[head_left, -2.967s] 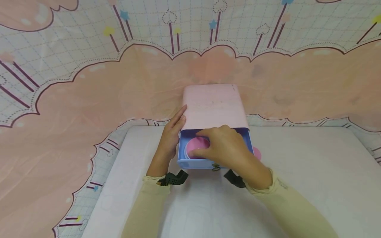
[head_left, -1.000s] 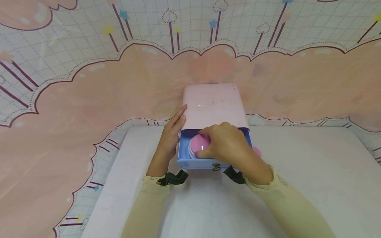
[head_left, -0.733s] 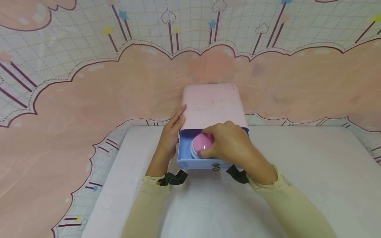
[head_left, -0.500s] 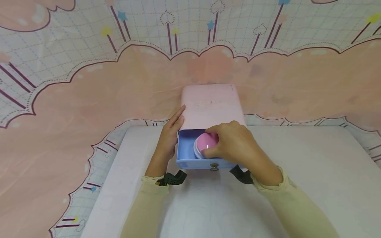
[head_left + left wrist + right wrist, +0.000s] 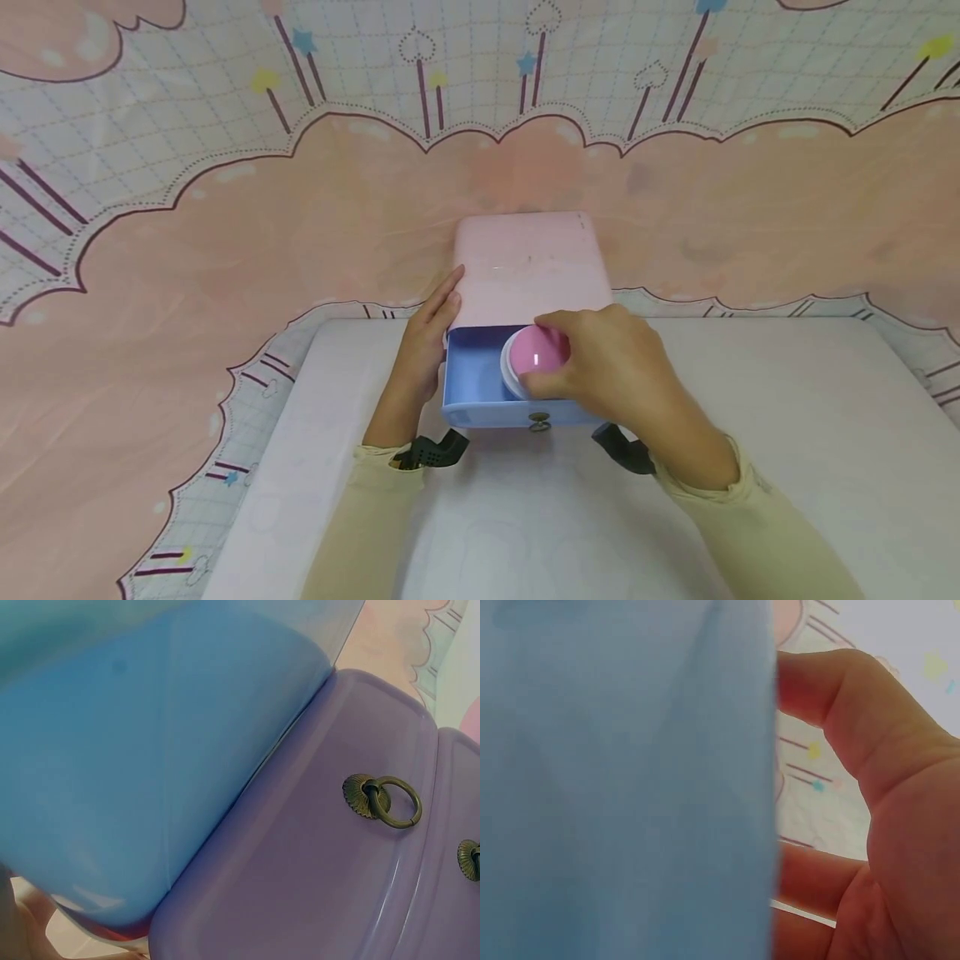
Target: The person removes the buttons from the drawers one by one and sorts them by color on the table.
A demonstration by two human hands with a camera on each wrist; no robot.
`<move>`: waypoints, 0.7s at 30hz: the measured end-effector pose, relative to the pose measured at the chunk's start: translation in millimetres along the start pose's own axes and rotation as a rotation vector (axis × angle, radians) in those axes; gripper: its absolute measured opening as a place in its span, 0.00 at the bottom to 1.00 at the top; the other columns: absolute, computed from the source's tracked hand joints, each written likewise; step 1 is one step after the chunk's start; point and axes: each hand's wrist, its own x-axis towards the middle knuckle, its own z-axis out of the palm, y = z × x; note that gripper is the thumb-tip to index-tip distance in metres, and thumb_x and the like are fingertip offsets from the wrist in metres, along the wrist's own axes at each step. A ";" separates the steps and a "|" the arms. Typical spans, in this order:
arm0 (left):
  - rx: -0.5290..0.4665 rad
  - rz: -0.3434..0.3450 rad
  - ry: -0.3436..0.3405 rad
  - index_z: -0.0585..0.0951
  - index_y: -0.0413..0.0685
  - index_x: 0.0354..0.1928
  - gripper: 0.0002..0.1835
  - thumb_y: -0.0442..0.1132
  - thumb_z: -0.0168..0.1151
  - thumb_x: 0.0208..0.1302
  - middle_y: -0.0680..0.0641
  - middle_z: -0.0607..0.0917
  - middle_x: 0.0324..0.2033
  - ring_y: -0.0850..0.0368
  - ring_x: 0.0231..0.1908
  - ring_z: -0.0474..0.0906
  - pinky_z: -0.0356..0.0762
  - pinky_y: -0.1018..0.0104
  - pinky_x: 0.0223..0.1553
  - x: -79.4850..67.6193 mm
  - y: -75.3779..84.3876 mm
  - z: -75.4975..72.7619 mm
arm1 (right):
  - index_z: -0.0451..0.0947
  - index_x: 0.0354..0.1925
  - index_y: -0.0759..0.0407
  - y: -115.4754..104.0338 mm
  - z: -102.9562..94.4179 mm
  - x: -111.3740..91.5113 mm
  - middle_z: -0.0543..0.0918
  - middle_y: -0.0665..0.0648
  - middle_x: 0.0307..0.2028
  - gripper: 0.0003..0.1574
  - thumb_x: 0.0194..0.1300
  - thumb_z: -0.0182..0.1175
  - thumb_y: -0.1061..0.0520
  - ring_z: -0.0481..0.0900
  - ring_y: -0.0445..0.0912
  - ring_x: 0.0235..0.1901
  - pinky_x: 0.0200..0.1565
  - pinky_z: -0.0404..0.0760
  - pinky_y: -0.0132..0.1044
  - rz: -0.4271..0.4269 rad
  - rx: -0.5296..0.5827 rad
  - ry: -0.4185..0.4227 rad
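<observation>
A small drawer cabinet with a pale pink top stands at the back middle of the table, its blue drawer pulled out towards me. My right hand reaches into the drawer and grips a round jar with a pink lid and a white body, thumb in front and fingers behind. In the right wrist view the blue drawer covers the jar and fingertips. My left hand rests its straight fingers along the cabinet's left side; only a bit of that hand shows in the left wrist view.
Purple drawer fronts with brass ring pulls lie below the blue drawer. The white table runs up to a patterned cloth backdrop. A black camera strap piece juts from my right wrist.
My right hand and the jar have moved right and slightly up within the drawer, with the jar tilting a little. The left hand stays on the cabinet. The view has shifted slightly.
</observation>
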 end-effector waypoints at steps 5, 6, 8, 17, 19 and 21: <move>0.000 0.002 0.004 0.66 0.81 0.74 0.25 0.57 0.48 0.78 0.64 0.59 0.78 0.44 0.80 0.52 0.54 0.18 0.64 -0.2 0.5 0.0 | 0.83 0.60 0.49 2.3 -7.2 -3.1 0.88 0.52 0.36 0.41 0.49 0.76 0.37 0.81 0.50 0.36 0.35 0.84 0.41 0.007 -0.016 0.004; -0.001 0.002 0.005 0.66 0.81 0.74 0.25 0.57 0.48 0.78 0.64 0.59 0.78 0.44 0.79 0.52 0.54 0.18 0.64 -0.1 0.6 0.1 | 0.83 0.60 0.49 2.6 -8.6 -3.8 0.88 0.52 0.36 0.41 0.49 0.75 0.37 0.81 0.50 0.36 0.35 0.84 0.41 0.010 -0.017 0.002; -0.003 0.002 0.004 0.66 0.81 0.74 0.25 0.57 0.48 0.78 0.64 0.59 0.78 0.44 0.79 0.53 0.54 0.18 0.63 -0.1 0.4 -0.1 | 0.83 0.61 0.48 3.9 -10.8 -5.0 0.88 0.53 0.36 0.42 0.49 0.76 0.37 0.81 0.51 0.36 0.35 0.84 0.41 0.019 -0.021 -0.003; -0.018 -0.007 0.001 0.67 0.82 0.74 0.25 0.57 0.49 0.78 0.65 0.60 0.78 0.44 0.79 0.53 0.56 0.18 0.63 0.7 0.2 -0.5 | 0.83 0.61 0.50 13.9 -22.0 -11.2 0.88 0.52 0.34 0.41 0.50 0.75 0.37 0.80 0.51 0.37 0.35 0.81 0.41 0.005 -0.018 0.010; -0.019 -0.009 0.000 0.67 0.82 0.73 0.25 0.57 0.49 0.77 0.65 0.60 0.78 0.44 0.79 0.53 0.56 0.18 0.63 0.4 0.7 -0.3 | 0.83 0.61 0.50 16.3 -24.1 -12.5 0.88 0.53 0.35 0.41 0.50 0.75 0.37 0.79 0.52 0.39 0.35 0.81 0.41 0.007 -0.017 0.014; -0.021 -0.010 0.000 0.67 0.82 0.73 0.25 0.57 0.49 0.77 0.65 0.60 0.78 0.44 0.79 0.53 0.56 0.18 0.63 0.4 0.8 -0.1 | 0.83 0.61 0.50 18.8 -26.5 -13.7 0.89 0.53 0.36 0.42 0.50 0.76 0.38 0.79 0.53 0.41 0.35 0.82 0.41 0.014 -0.018 0.019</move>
